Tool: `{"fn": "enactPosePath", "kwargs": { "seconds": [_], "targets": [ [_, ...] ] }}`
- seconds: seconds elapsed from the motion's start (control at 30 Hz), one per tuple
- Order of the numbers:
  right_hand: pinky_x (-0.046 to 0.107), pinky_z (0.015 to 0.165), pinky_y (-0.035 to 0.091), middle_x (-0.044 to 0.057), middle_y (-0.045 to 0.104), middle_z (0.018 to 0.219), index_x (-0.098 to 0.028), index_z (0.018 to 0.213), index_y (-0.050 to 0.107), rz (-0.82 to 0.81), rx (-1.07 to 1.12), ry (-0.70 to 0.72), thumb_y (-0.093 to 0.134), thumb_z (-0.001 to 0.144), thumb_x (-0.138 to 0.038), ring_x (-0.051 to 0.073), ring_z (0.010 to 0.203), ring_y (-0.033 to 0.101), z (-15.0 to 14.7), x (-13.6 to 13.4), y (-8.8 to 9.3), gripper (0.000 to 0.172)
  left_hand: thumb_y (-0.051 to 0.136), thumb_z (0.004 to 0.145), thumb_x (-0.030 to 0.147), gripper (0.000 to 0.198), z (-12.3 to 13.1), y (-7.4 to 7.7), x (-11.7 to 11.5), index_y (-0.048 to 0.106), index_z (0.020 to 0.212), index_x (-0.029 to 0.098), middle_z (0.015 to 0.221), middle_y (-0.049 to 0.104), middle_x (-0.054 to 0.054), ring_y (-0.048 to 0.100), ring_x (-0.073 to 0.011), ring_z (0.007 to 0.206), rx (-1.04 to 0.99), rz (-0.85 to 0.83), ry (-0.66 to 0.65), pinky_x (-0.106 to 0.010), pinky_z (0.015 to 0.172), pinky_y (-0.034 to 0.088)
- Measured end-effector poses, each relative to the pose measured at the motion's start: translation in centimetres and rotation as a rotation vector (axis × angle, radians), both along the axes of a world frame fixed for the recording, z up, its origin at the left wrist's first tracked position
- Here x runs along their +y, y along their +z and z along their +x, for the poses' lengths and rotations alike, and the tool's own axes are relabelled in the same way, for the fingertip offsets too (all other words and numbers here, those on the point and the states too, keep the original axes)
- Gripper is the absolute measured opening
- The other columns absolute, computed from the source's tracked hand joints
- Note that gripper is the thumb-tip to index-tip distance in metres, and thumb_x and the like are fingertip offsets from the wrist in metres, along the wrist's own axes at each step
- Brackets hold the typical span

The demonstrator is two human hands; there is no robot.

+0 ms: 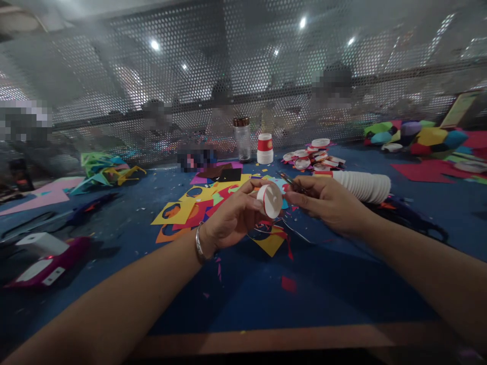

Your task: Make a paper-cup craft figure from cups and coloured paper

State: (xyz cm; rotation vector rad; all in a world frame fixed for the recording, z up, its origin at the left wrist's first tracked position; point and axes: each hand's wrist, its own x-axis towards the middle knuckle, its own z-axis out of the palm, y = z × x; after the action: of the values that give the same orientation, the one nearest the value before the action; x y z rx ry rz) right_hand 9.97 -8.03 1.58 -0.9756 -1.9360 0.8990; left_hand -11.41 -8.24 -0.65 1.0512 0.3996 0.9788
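My left hand (234,215) is closed on a small white paper cup (270,201) with a red rim, its base turned toward me. A metal bangle sits on that wrist. My right hand (329,203) is closed on a thin dark tool (289,181), likely small scissors, whose tip points up and left beside the cup. Both hands hover above the blue table (243,294), over coloured paper offcuts (271,242).
A lying stack of white cups (363,186) is just behind my right hand. Cut cup bases (315,154), a red-banded cup stack (265,148) and a clear jar (242,139) stand farther back. Coloured paper sheets (198,203) lie centre-left. A purple and white device (47,258) rests at left. A perforated screen (243,86) closes the far side.
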Motion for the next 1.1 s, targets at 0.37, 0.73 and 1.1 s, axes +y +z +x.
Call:
{"fn": "enactPosePath", "kwargs": {
  "seconds": [0.37,0.73,1.1],
  "targets": [
    [0.032,0.060,0.045,0.001,0.064,0.075,-0.022,0.090,0.062,0.248,-0.015,-0.145,0.072,0.087,-0.055,0.017,0.066,0.057,0.1,0.0,-1.3,0.034,0.082,0.071,0.020,0.036,0.3,-0.4,0.1,0.066,0.103,0.019,0.089,0.070,0.000,0.067,-0.0139,0.076,0.132,0.032,0.007,-0.028,0.071,0.053],
    [0.030,0.056,0.042,-0.001,0.059,0.069,-0.023,0.083,0.060,0.158,-0.028,-0.107,0.070,0.088,-0.056,0.014,0.060,0.050,-0.2,-0.7,0.2,0.035,0.062,0.082,0.034,0.031,0.1,-0.7,0.7,0.074,0.091,0.007,0.079,0.077,-0.011,0.072,-0.0156,0.066,0.100,-0.180,-0.224,-0.021,0.060,0.052],
    [0.030,0.055,0.034,-0.002,0.055,0.067,-0.020,0.083,0.062,0.048,-0.062,-0.115,0.067,0.083,-0.075,0.013,0.057,0.044,0.2,0.2,-0.4,0.055,0.066,0.075,0.032,0.033,-0.2,0.2,0.7,0.072,0.100,0.010,0.084,0.077,-0.009,0.072,-0.0164,0.071,-0.031,-0.238,-0.153,-0.021,0.063,0.053]
  ]
}}
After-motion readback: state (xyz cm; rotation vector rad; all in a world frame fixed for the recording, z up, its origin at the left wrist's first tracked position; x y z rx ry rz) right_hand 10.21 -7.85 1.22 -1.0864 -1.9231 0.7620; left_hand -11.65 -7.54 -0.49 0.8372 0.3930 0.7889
